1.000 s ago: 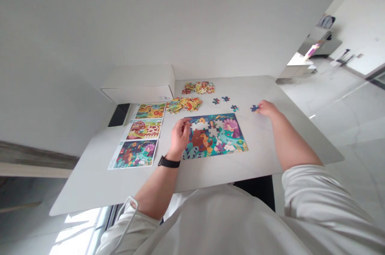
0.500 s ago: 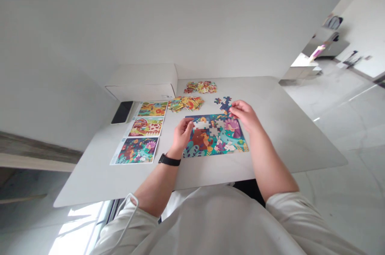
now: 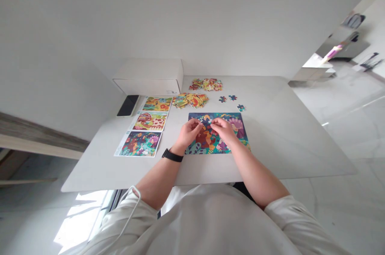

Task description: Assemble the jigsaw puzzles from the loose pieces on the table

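A colourful jigsaw puzzle (image 3: 237, 120), mostly assembled, lies flat on the white table (image 3: 282, 142) in front of me. Both hands meet over its middle. My right hand (image 3: 222, 130) pinches a dark blue puzzle piece (image 3: 205, 120) and holds it down on the picture. My left hand (image 3: 188, 131), with a black watch on the wrist, has its fingertips curled against the same piece from the left. Three loose blue pieces (image 3: 231, 98) lie on the table just beyond the puzzle.
Two heaps of loose pieces (image 3: 207, 84) sit at the far side. A sheet with three reference pictures (image 3: 148, 120) lies to the left, a black phone (image 3: 128, 105) beside it. A white box (image 3: 150, 74) stands against the wall.
My right hand took a blue piece from the far right of the table and carried it left to the middle of the puzzle. My left hand shifted slightly right to meet it.
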`<state>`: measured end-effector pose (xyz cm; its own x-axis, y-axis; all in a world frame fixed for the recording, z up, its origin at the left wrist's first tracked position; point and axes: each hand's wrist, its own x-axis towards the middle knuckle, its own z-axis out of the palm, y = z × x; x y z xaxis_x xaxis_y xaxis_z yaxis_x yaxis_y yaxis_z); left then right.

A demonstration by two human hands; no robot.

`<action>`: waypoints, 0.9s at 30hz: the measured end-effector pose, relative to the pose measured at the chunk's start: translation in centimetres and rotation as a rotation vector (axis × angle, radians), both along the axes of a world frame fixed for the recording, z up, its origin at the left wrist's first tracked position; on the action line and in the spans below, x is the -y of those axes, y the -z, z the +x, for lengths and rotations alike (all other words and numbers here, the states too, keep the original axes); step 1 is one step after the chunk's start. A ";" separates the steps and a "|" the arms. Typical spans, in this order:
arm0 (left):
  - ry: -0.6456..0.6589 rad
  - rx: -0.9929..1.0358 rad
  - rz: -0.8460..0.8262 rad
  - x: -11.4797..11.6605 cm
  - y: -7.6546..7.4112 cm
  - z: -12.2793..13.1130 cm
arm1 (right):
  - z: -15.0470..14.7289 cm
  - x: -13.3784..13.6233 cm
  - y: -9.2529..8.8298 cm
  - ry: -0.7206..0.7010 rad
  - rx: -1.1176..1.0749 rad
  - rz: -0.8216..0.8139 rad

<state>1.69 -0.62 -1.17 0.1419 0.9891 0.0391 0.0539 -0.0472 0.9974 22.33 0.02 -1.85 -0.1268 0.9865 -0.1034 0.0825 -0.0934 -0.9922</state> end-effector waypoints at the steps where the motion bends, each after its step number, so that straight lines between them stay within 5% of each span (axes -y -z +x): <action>1: -0.012 0.000 -0.005 0.0 0.0 0.0 | 0.0 0.1 0.0 -0.019 0.006 0.011; 9: -0.061 -0.038 0.032 -0.4 0.7 -0.2 | 0.2 0.3 -0.8 -0.077 0.018 0.109; 27: 0.000 0.100 -0.033 -0.2 0.6 0.1 | 0.2 0.2 0.0 -0.067 0.016 0.056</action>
